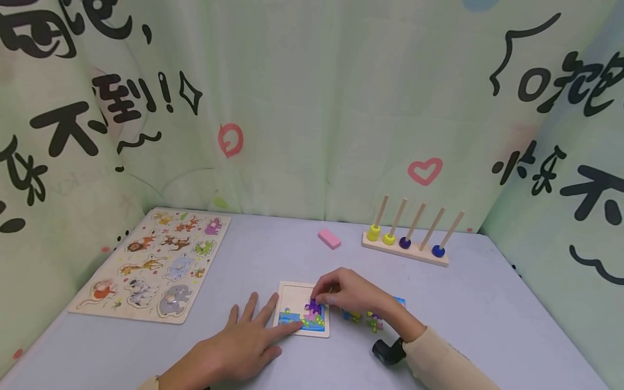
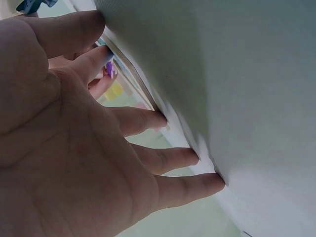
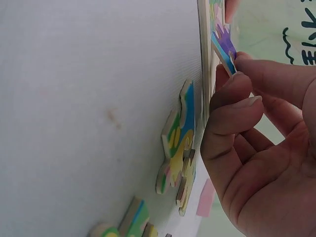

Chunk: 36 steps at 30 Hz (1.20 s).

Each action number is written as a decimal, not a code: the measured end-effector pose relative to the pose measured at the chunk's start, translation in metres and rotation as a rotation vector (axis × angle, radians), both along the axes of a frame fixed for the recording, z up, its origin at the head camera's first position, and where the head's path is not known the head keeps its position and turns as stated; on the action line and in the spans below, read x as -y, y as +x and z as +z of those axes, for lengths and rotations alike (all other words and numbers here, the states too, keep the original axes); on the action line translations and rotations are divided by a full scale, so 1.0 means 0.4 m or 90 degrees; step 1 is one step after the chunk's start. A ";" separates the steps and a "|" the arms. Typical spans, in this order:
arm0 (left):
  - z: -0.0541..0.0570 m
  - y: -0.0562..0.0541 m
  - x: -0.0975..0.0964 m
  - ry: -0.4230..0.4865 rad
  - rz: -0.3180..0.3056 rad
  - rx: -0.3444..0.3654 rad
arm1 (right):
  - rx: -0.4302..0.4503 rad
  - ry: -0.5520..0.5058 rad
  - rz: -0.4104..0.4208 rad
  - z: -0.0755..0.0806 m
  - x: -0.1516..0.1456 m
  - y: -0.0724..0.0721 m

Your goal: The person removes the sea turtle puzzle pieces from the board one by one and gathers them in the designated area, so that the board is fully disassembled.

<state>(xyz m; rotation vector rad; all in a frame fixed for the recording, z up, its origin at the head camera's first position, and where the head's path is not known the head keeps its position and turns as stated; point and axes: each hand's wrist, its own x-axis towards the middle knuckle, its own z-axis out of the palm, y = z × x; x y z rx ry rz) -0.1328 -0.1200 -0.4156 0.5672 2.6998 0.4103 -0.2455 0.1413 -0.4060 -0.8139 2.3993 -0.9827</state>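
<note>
An animal puzzle board (image 1: pixel 146 268) lies flat at the left of the frame. Lower centre, a person's left hand (image 1: pixel 241 345) spreads its fingers apart, one across the lower part of a small wooden tray (image 1: pixel 294 298) — apparently to steady it. At the tray's right side, the right hand (image 1: pixel 347 292) pinches a purple piece (image 3: pixel 224 43) by its edge, perhaps for finer aim. Loose pieces (image 1: pixel 375 323) lie right of the tray — seemingly within easy reach.

Black Chinese characters (image 1: pixel 63 116), including 不 and 到, mark the curtain (image 1: pixel 292 108).
</note>
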 end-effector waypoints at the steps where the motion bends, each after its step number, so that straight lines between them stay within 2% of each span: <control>1: 0.000 0.000 0.000 -0.001 0.000 0.000 | 0.002 -0.002 0.000 -0.001 -0.001 -0.001; 25: 0.000 0.000 -0.001 0.005 0.000 -0.005 | 0.025 -0.024 -0.005 -0.005 -0.008 -0.010; 36: 0.001 -0.001 -0.003 -0.001 0.007 0.004 | 0.025 -0.023 -0.026 0.001 -0.044 -0.006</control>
